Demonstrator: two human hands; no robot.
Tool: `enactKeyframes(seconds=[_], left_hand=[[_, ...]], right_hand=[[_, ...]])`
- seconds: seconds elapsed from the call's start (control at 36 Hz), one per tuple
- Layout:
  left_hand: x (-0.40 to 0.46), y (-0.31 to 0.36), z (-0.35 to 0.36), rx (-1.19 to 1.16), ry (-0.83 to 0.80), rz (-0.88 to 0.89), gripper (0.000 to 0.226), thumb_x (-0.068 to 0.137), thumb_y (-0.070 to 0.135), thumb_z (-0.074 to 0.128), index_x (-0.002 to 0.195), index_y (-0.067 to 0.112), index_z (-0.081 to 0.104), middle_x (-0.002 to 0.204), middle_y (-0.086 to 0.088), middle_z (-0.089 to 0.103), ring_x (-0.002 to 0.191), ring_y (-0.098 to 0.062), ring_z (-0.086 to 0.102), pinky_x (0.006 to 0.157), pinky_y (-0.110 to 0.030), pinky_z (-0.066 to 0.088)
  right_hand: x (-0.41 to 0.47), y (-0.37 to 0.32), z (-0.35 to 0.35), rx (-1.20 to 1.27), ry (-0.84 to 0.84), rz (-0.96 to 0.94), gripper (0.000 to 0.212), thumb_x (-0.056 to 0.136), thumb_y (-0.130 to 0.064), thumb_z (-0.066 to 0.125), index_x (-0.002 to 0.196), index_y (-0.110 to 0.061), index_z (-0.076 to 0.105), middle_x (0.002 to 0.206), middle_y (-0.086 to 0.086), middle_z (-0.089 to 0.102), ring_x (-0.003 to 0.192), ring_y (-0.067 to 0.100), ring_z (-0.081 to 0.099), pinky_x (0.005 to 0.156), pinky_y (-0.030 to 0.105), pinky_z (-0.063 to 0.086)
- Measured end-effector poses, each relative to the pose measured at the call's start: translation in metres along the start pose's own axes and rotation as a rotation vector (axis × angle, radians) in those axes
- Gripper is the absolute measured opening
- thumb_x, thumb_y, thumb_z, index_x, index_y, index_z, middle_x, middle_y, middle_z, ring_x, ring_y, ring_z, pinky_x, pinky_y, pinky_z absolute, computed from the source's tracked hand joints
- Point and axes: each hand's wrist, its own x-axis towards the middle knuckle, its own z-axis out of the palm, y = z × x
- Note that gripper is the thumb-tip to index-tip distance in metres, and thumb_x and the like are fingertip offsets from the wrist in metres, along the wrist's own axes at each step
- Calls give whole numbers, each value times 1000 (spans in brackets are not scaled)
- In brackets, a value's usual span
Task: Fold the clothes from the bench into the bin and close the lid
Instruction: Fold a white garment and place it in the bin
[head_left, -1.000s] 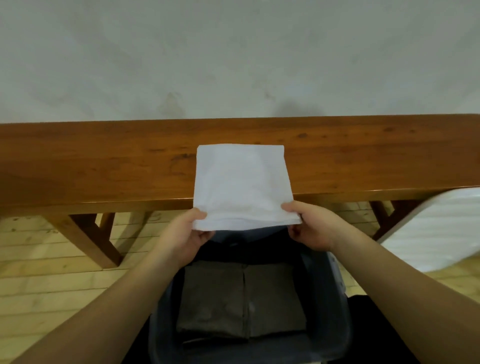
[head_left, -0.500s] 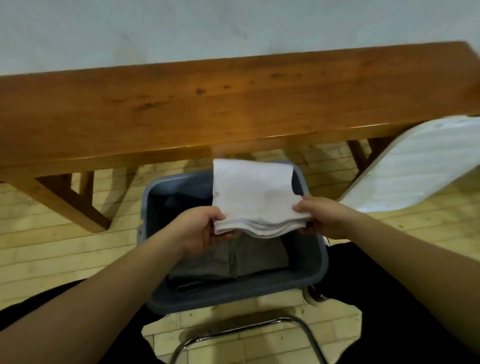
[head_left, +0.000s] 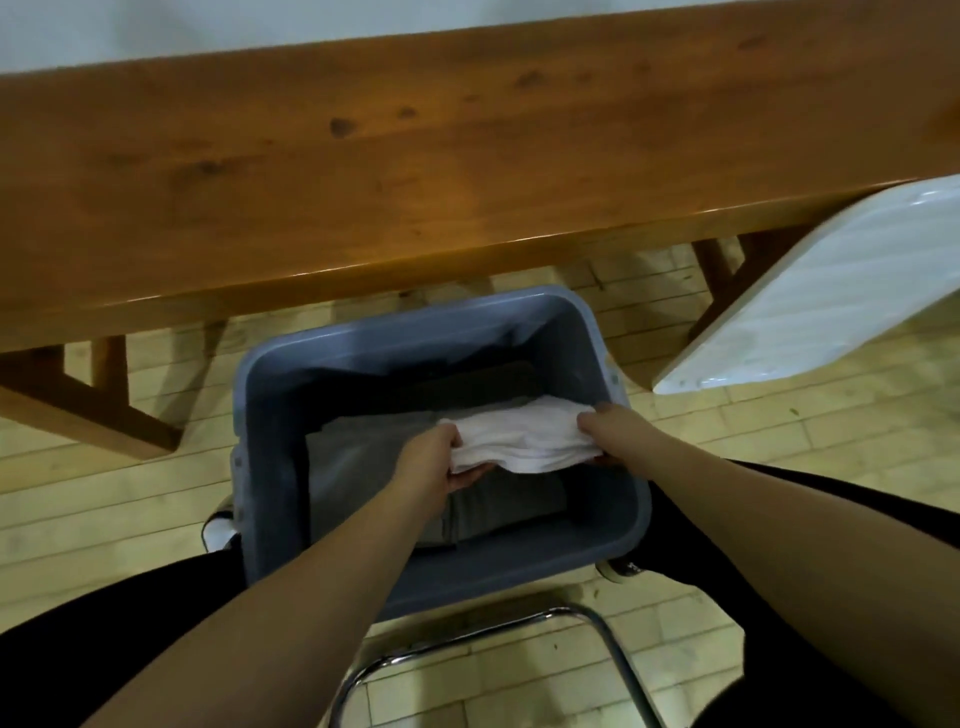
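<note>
Both hands were down inside the grey bin (head_left: 618, 499) as I watched: the left hand (head_left: 434, 462) pinched the folded white cloth (head_left: 524, 434) at its left edge, the right hand (head_left: 610, 428) gripped its right edge, fingers curled on the fabric. The cloth hung just above folded grey clothes (head_left: 363, 467). The white lid (head_left: 826, 291) leaned against the wooden bench (head_left: 415, 156)

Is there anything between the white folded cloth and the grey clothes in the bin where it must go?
Nothing visible. The white cloth, held by both hands, hangs inside the open bin, directly over the grey clothes.
</note>
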Motion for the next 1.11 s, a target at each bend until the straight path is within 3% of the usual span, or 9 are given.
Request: enactKeyframes(seconds=[0.17,0.28,0.39,0.47,0.58,0.67,0.81,0.94,1.11], left_hand=[[32,-17,-12,275,81,121,10,91,5,50,85,3,58,97,-20,62,80,-33,64,53,-29,56],[51,-55,-27,297,69,-30,10,90,9,55,93,4,63,101,-24,66,90,-43,67,80,-52,59],[64,-81,-36,379,116,-154,8,94,7,54,100,2,57,90,-18,63,68,-32,61,59,-38,57],[67,-87,-40,488,130,-144,9,93,5,52,85,5,57,83,-16,59,64,-32,56,72,-46,55],[68,-87,-43,683,122,-128,14,92,6,52,79,5,54,74,-15,57,56,-27,54,44,-23,45],[73,-90,-44,786,108,-143,15,92,7,52,78,4,54,74,-14,57,59,-24,53,44,-22,41],[79,-95,-47,966,152,-58,16,97,22,54,94,7,60,104,-11,60,88,-22,52,79,-25,42],[62,-77,-36,1027,156,-43,23,100,21,49,83,8,53,96,-9,56,91,-21,50,85,-27,46],[21,-32,6,948,62,197,18,99,20,47,90,7,57,91,-12,64,76,-22,59,60,-25,48]], right_hand=[[25,2,13,-109,33,-10,57,86,-33,48,136,-7,47,133,17,53,116,37,51,100,41,43],[36,19,45,-314,-56,35,38,100,-13,41,135,3,44,137,24,49,122,39,48,88,32,38],[48,43,70,-464,-70,98,35,101,-6,38,134,4,44,138,24,48,123,37,50,97,36,44],[46,53,82,-537,-59,79,35,101,-5,38,132,2,51,139,21,49,126,34,48,104,37,39],[47,59,85,-471,-34,137,32,101,-4,38,125,2,58,135,20,52,91,21,53,82,24,45],[55,61,83,-584,-17,93,36,99,-7,43,132,1,54,135,22,55,59,14,29,57,22,30],[42,59,83,-856,-110,13,34,104,-8,33,135,-1,46,141,19,42,120,31,49,101,39,41],[29,22,67,-962,-267,-36,35,104,-11,36,136,-1,49,134,17,52,122,33,51,103,40,41],[-19,-33,9,-965,-285,-313,37,101,-28,43,127,-10,61,124,9,62,112,29,57,87,34,43]])
